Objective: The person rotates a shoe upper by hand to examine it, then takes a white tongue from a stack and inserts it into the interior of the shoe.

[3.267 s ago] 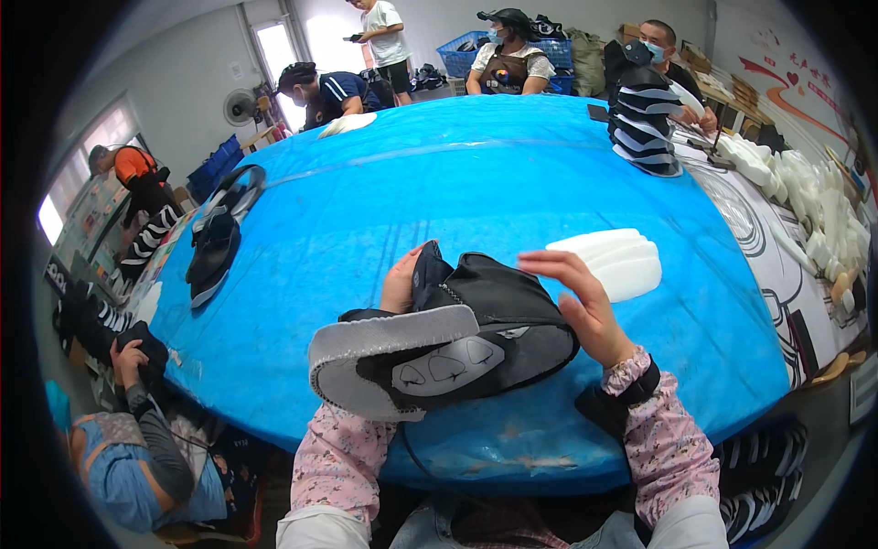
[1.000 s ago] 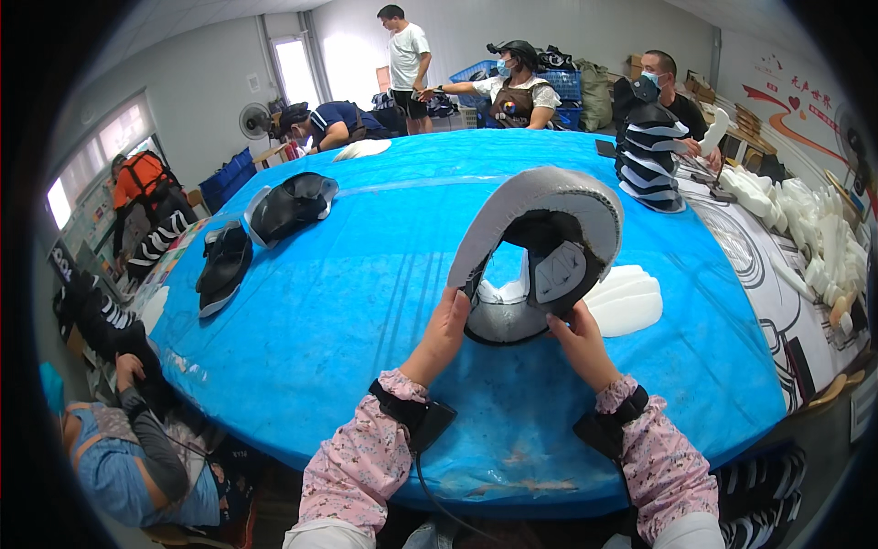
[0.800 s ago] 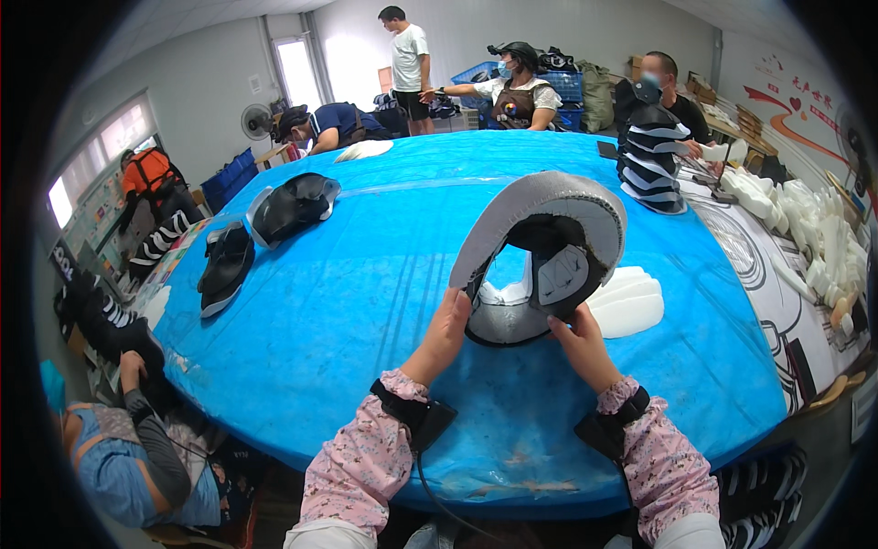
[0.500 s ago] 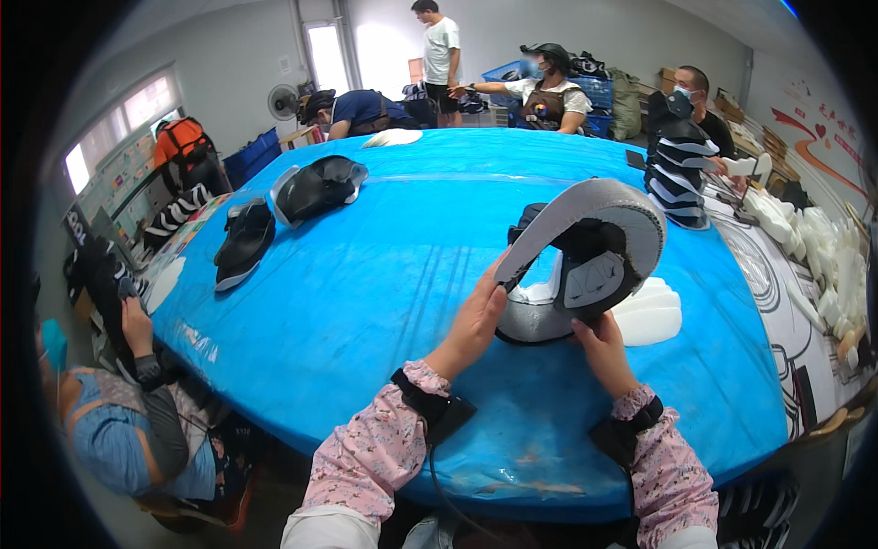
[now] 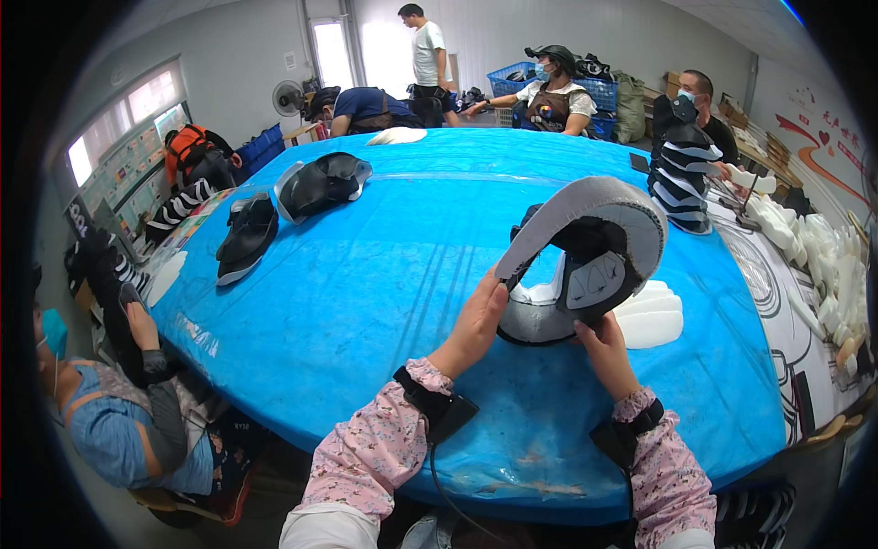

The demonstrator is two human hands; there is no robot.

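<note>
Up off the blue-covered table, I hold a curved padded piece with a light grey fabric band and a black inner side. It bends round an open gap, and a pale panel with stitched lines sits inside it; its exact kind is unclear. My left hand grips the left edge of the piece, thumb on the near side. Lower down, my right hand pinches the bottom rim. The fingers behind the piece are partly hidden. White flat padded pieces lie on the table just beyond my right hand.
Two black moulded pieces rest on the blue table cover to the left. A stack of black-and-white pieces stands at the far right. White parts are heaped beyond the right edge. Co-workers sit or stand around.
My hands and the curved piece stay almost where they were, with only a slight tilt of the piece. In the background, co-workers shift, and one seated at the back draws an arm down.
</note>
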